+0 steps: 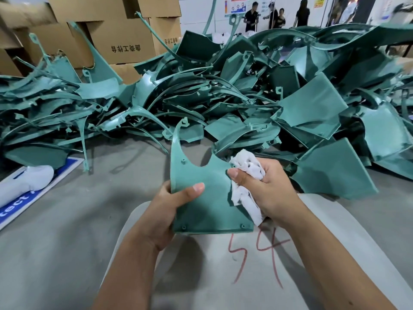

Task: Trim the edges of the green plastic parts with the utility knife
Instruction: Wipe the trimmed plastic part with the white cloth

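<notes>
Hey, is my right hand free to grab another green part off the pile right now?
Probably not: the right hand is gripping a crumpled white cloth against the held green part. The pile itself lies open ahead.

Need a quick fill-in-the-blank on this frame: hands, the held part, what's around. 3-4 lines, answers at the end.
1. The left hand grips the green part with its ____ lying across the face.
2. The right hand holds a crumpled white ____.
3. Below the part, the red handwritten number reads ____.
4. Behind the pile of green parts stand brown cardboard ____.

Missing words: thumb; cloth; 54; boxes
</notes>
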The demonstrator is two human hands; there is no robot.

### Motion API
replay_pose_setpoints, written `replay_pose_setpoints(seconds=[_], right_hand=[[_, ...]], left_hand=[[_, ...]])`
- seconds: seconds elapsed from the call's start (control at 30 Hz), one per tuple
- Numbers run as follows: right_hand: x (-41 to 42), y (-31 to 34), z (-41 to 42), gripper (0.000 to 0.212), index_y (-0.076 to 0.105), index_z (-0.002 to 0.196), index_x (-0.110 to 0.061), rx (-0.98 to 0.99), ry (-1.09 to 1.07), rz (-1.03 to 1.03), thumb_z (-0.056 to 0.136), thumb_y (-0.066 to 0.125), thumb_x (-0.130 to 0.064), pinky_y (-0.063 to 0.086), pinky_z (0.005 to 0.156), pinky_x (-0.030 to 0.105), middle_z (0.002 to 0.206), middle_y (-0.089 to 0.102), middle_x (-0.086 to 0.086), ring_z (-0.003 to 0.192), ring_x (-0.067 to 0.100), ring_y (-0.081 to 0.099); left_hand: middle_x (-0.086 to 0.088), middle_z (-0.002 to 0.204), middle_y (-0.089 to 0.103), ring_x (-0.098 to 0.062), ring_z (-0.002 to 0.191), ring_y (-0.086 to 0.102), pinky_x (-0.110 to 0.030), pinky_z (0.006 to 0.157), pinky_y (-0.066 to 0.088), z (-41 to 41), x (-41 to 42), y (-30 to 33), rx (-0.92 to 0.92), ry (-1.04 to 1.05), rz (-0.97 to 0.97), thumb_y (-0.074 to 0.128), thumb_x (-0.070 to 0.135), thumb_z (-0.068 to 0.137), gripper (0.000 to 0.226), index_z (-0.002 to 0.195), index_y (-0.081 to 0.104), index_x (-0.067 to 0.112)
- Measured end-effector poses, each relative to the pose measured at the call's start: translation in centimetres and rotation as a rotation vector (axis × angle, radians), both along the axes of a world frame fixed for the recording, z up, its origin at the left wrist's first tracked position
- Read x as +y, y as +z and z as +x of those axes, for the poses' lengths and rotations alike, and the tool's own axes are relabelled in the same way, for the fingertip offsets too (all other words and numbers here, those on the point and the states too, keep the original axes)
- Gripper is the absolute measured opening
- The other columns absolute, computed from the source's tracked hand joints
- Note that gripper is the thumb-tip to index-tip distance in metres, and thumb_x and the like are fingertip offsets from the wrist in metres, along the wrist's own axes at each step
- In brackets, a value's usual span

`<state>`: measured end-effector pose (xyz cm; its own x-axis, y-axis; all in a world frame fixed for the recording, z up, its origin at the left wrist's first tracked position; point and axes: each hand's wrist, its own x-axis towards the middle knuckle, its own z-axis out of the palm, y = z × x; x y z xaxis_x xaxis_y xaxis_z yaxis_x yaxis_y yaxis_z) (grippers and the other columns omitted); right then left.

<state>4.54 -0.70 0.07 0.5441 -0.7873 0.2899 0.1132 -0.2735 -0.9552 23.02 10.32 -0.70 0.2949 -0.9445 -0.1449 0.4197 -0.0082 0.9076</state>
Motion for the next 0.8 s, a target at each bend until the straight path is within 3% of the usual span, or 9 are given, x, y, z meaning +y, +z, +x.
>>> replay_pose_setpoints(seconds=[0.13,0.23,0.4,0.53,0.6,0.7,0.8], right_hand=[[0.0,-0.1,0.4,0.037,0.055,0.068,-0.004,0.047,-0.091,-0.081,0.098,0.073,-0.018,0.045,0.050,0.019,0.057,0.066,0.006,0.049,0.010,0.057],[0.1,-0.2,0.7,0.039,0.058,0.066,-0.010,0.076,-0.108,-0.108,0.100,0.071,-0.023,0.043,0.051,0.023,0.058,0.066,0.008,0.050,0.012,0.055],[0.5,-0.3,1.3,0.043,0.065,0.059,-0.023,-0.047,-0.185,0.007,0.103,0.066,-0.022,0.040,0.046,0.015,0.051,0.063,-0.007,0.044,0.005,0.049],[0.3,-0.8,1.5,0.044,0.056,0.063,-0.015,-0.041,-0.295,-0.017,0.102,0.068,-0.029,0.038,0.051,0.015,0.054,0.054,-0.013,0.050,0.005,0.045],[0.0,-0.9,1.4,0.044,0.052,0.063,-0.017,-0.036,-0.311,-0.019,0.102,0.067,-0.031,0.037,0.052,0.016,0.055,0.050,-0.013,0.052,0.006,0.043],[-0.1,-1.2,1.4,0.044,0.051,0.064,-0.020,-0.024,-0.271,-0.022,0.104,0.063,-0.034,0.037,0.052,0.015,0.055,0.050,-0.015,0.052,0.003,0.044],[0.3,-1.1,1.6,0.043,0.048,0.068,-0.016,-0.019,-0.137,-0.006,0.101,0.060,-0.040,0.037,0.052,0.016,0.057,0.048,-0.011,0.052,0.005,0.043]], left_hand=[[-0.019,0.108,0.077,-0.034,0.093,0.076,-0.035,0.069,0.062,-0.6,-0.7,-0.1,-0.081,0.125,-0.030,0.087,0.012,0.066,0.054,0.115,0.069,0.001],[-0.017,0.107,0.077,-0.033,0.093,0.076,-0.034,0.069,0.062,-0.9,-0.9,-0.4,-0.064,0.224,-0.067,0.090,0.016,0.061,0.058,0.114,0.069,0.002],[-0.016,0.103,0.078,-0.029,0.087,0.077,-0.034,0.065,0.061,-1.2,-1.2,-0.7,-0.002,0.319,-0.126,0.083,0.018,0.065,0.036,0.100,0.076,0.009],[-0.015,0.104,0.078,-0.030,0.090,0.077,-0.037,0.068,0.062,-1.5,-1.3,-0.5,0.008,0.360,-0.163,0.079,0.018,0.068,0.027,0.094,0.080,0.012],[-0.012,0.105,0.078,-0.030,0.092,0.077,-0.038,0.068,0.062,-1.6,-1.4,-0.5,0.031,0.395,-0.159,0.079,0.018,0.068,0.030,0.098,0.079,0.013],[-0.011,0.111,0.077,-0.030,0.097,0.076,-0.042,0.069,0.063,-1.6,-1.3,0.0,0.121,0.457,-0.158,0.079,0.020,0.070,0.052,0.120,0.069,0.010],[-0.011,0.111,0.077,-0.031,0.099,0.076,-0.046,0.074,0.064,-0.9,-1.3,0.2,0.121,0.486,-0.165,0.078,0.021,0.070,0.056,0.123,0.068,0.009]])
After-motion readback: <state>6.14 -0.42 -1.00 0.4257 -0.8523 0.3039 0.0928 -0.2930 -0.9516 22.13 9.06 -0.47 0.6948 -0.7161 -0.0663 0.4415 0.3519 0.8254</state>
